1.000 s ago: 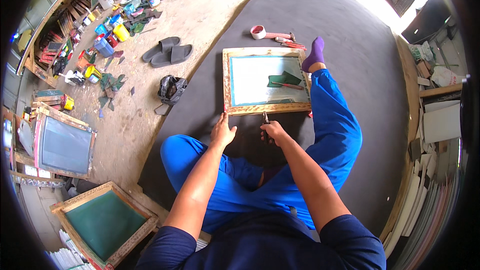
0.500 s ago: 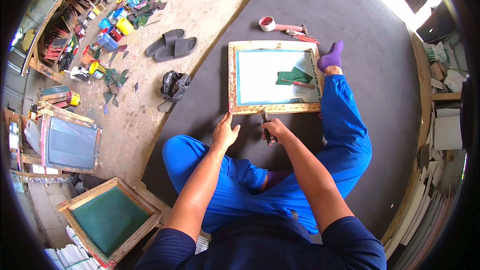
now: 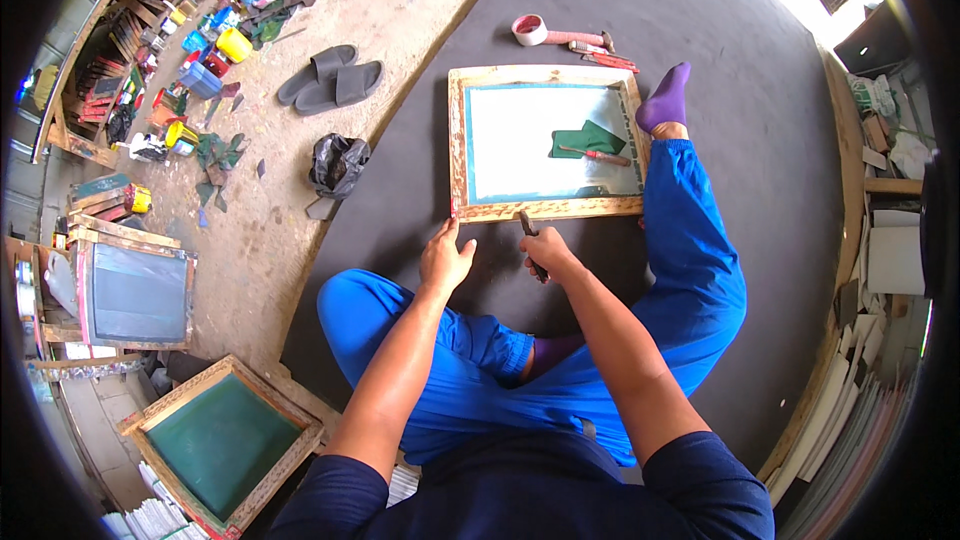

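Note:
A wooden frame [image 3: 560, 210] with pale mesh stretched across it, like a printing screen, lies on the dark board in front of me. My right hand [image 3: 548, 252] is closed round dark-handled pliers [image 3: 527, 225], whose jaws meet the frame's near rail. At the near left corner of the frame, my left hand [image 3: 446, 256] rests with fingers stretched out, the fingertips by the wood. On the mesh lie a green scrap [image 3: 572, 141] and a thin tool with a reddish handle [image 3: 604, 156].
Beyond the frame lie a tape roll [image 3: 529, 30], a hammer [image 3: 590, 38] and red-handled tools [image 3: 612, 62]. My right foot [image 3: 665, 100] stretches along the frame's right side. Sandals [image 3: 332, 78], a black bag [image 3: 338, 165] and another framed screen [image 3: 225, 440] are left.
The whole view has shifted slightly, so the frame and floor items appear higher and farther left. The pliers' handles look closer together; both hands keep their places at the frame.

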A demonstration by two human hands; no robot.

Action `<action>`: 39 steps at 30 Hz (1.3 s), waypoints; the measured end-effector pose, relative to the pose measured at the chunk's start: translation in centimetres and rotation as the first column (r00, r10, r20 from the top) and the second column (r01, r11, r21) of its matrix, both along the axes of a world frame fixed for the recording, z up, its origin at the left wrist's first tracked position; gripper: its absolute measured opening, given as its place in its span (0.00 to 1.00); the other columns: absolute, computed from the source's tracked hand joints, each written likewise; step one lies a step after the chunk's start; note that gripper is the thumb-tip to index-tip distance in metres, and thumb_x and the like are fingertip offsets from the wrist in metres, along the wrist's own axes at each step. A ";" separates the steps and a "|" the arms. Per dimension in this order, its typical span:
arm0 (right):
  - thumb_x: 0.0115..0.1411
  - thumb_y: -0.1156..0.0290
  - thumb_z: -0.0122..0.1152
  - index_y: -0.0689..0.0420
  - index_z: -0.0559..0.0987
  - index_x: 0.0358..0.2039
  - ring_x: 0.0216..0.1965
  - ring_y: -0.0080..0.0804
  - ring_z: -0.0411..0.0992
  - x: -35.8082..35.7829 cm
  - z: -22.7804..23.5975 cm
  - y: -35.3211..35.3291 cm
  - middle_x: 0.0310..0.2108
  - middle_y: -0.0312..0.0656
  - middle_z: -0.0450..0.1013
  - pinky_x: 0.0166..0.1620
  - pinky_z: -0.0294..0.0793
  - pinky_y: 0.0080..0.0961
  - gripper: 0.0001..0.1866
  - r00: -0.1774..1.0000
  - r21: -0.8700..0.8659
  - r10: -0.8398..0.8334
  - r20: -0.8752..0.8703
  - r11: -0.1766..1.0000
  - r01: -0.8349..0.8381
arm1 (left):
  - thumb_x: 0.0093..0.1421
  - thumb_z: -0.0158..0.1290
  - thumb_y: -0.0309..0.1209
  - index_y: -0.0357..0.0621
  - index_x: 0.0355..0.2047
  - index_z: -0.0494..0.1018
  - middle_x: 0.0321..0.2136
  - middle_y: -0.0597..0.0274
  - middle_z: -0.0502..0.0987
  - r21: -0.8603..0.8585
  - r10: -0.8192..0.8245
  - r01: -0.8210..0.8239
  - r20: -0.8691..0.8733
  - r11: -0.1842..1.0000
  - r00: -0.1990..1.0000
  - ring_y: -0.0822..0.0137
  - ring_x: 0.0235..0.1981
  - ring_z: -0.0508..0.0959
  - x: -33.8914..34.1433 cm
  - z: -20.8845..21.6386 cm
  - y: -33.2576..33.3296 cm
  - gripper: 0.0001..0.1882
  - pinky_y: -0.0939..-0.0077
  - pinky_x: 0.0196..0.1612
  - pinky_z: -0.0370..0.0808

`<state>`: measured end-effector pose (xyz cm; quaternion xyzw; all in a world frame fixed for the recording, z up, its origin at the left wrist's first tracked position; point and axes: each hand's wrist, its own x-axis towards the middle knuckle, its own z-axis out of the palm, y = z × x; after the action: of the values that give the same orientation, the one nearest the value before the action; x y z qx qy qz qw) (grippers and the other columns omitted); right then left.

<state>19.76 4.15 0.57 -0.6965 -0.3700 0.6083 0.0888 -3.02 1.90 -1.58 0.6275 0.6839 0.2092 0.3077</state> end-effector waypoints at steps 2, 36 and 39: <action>0.62 0.65 0.56 0.68 0.77 0.38 0.23 0.44 0.79 -0.6 -0.3 -0.4 0.28 0.56 0.78 0.25 0.78 0.43 0.16 0.985 0.086 0.050 0.163 0.994 -0.065 | 0.60 0.61 0.38 0.35 0.63 0.68 0.62 0.46 0.71 0.004 0.009 -0.009 0.000 1.000 1.000 0.49 0.61 0.74 0.0 0.0 -0.1 0.34 0.62 0.63 0.71; 0.63 0.68 0.60 0.75 0.75 0.30 0.20 0.42 0.78 5.4 2.8 4.5 0.22 0.55 0.76 0.19 0.80 0.42 0.17 0.937 -0.098 0.345 -0.054 0.932 -0.349 | 0.54 0.67 0.44 0.47 0.31 0.86 0.31 0.51 0.85 -0.315 -0.079 0.042 -0.103 0.948 0.992 0.51 0.36 0.85 1.4 1.8 -0.2 0.14 0.57 0.42 0.80; 0.66 0.66 0.60 0.73 0.74 0.31 0.21 0.45 0.79 5.3 3.4 5.4 0.23 0.57 0.75 0.20 0.80 0.43 0.18 0.940 -0.214 0.320 -0.115 0.916 -0.338 | 0.54 0.67 0.45 0.47 0.31 0.86 0.31 0.51 0.85 -0.321 -0.070 0.034 -0.103 0.946 0.992 0.51 0.36 0.85 1.3 1.7 -0.2 0.15 0.57 0.42 0.80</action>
<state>25.02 9.51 3.94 -0.6057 -0.4052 0.6799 -0.0819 -1.74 1.74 0.14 0.5982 0.7083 0.0519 0.3711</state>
